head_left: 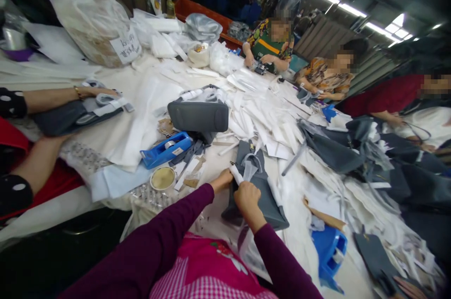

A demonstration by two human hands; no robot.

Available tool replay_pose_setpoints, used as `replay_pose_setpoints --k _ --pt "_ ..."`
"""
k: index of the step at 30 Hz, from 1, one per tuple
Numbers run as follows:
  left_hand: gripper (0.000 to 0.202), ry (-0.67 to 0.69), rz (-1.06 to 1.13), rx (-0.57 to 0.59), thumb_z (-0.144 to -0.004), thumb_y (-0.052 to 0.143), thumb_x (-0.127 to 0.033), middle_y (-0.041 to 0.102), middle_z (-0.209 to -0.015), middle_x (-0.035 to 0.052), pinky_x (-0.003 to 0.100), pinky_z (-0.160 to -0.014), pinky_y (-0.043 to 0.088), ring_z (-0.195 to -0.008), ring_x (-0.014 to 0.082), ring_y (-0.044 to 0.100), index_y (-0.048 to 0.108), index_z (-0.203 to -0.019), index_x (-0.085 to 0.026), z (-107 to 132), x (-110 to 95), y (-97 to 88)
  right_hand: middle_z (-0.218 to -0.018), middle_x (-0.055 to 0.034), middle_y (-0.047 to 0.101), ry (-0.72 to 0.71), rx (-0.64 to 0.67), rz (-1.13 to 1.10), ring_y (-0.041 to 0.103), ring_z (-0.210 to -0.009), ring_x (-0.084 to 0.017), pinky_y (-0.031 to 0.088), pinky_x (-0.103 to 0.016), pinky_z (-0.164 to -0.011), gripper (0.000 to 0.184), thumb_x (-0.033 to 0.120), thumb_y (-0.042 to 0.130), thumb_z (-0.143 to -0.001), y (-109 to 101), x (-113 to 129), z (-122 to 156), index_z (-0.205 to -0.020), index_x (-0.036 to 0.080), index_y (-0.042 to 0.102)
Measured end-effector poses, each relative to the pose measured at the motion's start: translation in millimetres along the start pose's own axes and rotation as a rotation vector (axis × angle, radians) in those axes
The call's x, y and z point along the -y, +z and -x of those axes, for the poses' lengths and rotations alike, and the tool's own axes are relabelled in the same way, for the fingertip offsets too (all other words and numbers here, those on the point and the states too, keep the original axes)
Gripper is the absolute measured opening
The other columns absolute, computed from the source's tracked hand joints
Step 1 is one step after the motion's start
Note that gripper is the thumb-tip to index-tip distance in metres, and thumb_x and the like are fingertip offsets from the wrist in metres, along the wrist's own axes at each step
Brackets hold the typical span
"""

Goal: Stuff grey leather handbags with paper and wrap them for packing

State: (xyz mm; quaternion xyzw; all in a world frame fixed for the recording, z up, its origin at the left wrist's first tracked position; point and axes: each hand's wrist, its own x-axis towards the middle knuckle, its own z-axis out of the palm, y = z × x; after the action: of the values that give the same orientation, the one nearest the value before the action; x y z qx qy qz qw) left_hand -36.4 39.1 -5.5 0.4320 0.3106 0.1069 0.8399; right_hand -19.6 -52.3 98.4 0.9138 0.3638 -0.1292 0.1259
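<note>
At the far left, a co-worker's hand [100, 91] rests on a dark folded bag [59, 116] with white wrapping at its top; behind it stands a large clear plastic sack [91, 31] bearing a white handwritten label [126, 46]; nearer the person, a pale blue sheet [118, 182] lies by the edge of the cluttered white surface [219, 207], with a round tin [162, 179] just to its right and a blue tape dispenser [158, 157] just behind that tin; a second dark gray bag [199, 117] sits tilted beyond the dispenser, its wrapped handles toward the far side; in the middle, the person's left hand [222, 180] has its fingers closed at the edge of a white strip [236, 174]; the right hand [247, 195] is clamped on the lower end of that same strip; the dark gray handbag [271, 195] lies on the surface in front of the person, beneath the strip and partly behind the right hand, clear plastic showing around its handle; farther back, loose white strips [246, 116] spread toward two seated co-workers; at the right, another blue dispenser [326, 252] stands near the person's sleeve, and a heap of dark bags [334, 151] lies beyond it, beside a person in a maroon top [391, 95].
</note>
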Motion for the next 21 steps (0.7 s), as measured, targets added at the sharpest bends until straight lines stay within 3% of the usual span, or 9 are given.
replay_pose_setpoints --k 3,5,8,10,12,15,18,21 --pt "0.011 -0.016 -0.12 -0.16 -0.082 0.054 -0.017 0.059 -0.077 0.0029 0.026 -0.068 0.045 -0.073 0.0159 0.058 0.058 -0.09 -0.01 25 -1 -22.6 -0.1 -0.0261 0.065 -0.034 0.002 -0.079 0.064 -0.096 -0.035 0.048 -0.042 -0.076 0.037 0.033 0.055 -0.087 6 -1 -2 -0.102 0.001 0.065" --pt "0.017 -0.017 -0.17 -0.197 -0.083 0.052 -0.018 0.06 -0.082 0.0036 0.025 -0.067 0.046 -0.073 0.0147 0.06 0.055 -0.098 -0.013 47 -2 -30.9 -0.102 -0.0236 0.065 -0.088 0.026 -0.178 0.063 -0.097 -0.033 0.047 -0.041 -0.079 0.045 0.045 0.051 -0.089 1 -18 -1 -0.103 0.005 0.065" --pt "0.017 -0.011 -0.223 -0.219 -0.083 0.053 -0.025 0.059 -0.084 0.003 0.024 -0.067 0.047 -0.074 0.0138 0.061 0.053 -0.097 -0.015 83 -3 -33.1 -0.106 -0.0138 0.068 -0.155 -0.049 -0.465 0.063 -0.1 -0.023 0.045 -0.033 -0.087 0.04 0.039 0.038 -0.093 -2 -67 8 -0.106 0.014 0.065" --pt "0.015 0.003 -0.266 -0.243 -0.081 0.055 -0.027 0.058 -0.081 0.0014 0.024 -0.066 0.047 -0.07 0.0128 0.06 0.053 -0.091 -0.016 106 -1 -28.5 -0.106 -0.0101 0.069 -0.087 -0.166 -0.68 0.063 -0.099 -0.021 0.045 -0.031 -0.087 0.038 0.035 0.037 -0.09 8 -107 21 -0.105 0.016 0.066" --pt "0.015 0.019 -0.33 -0.205 -0.081 0.054 -0.03 0.059 -0.075 0.0008 0.024 -0.066 0.048 -0.066 0.0127 0.059 0.055 -0.084 -0.016 127 2 -19.9 -0.098 -0.009 0.071 0.019 -0.193 -0.808 0.065 -0.092 -0.022 0.047 -0.032 -0.084 0.036 0.037 0.04 -0.086 29 -144 38 -0.097 0.017 0.068" --pt "0.029 -0.032 -0.488 -0.002 -0.083 0.048 -0.039 0.063 -0.069 0.0033 0.026 -0.067 0.049 -0.065 0.0153 0.061 0.061 -0.077 -0.014 153 10 -1.5 -0.093 -0.0102 0.072 0.049 -0.042 -0.839 0.067 -0.089 -0.025 0.048 -0.035 -0.083 0.031 0.036 0.047 -0.08 74 -174 64 -0.09 0.018 0.07" --pt "0.031 -0.056 -0.713 0.116 -0.079 0.053 -0.039 0.069 -0.078 0.0056 0.027 -0.072 0.048 -0.075 0.0188 0.063 0.068 -0.084 -0.013 167 17 20.5 -0.104 -0.0143 0.07 0.0 0.043 -0.77 0.064 -0.1 -0.029 0.046 -0.037 -0.089 0.031 0.026 0.056 -0.07 116 -173 79 -0.097 0.016 0.07" --pt "0.031 -0.044 -0.854 0.091 -0.078 0.056 -0.038 0.071 -0.087 0.0069 0.027 -0.071 0.046 -0.082 0.0212 0.063 0.069 -0.091 -0.013 171 21 42.7 -0.104 -0.014 0.068 -0.087 0.078 -0.747 0.062 -0.102 -0.029 0.045 -0.036 -0.09 0.033 0.023 0.059 -0.068 141 -159 81 -0.1 0.016 0.069"
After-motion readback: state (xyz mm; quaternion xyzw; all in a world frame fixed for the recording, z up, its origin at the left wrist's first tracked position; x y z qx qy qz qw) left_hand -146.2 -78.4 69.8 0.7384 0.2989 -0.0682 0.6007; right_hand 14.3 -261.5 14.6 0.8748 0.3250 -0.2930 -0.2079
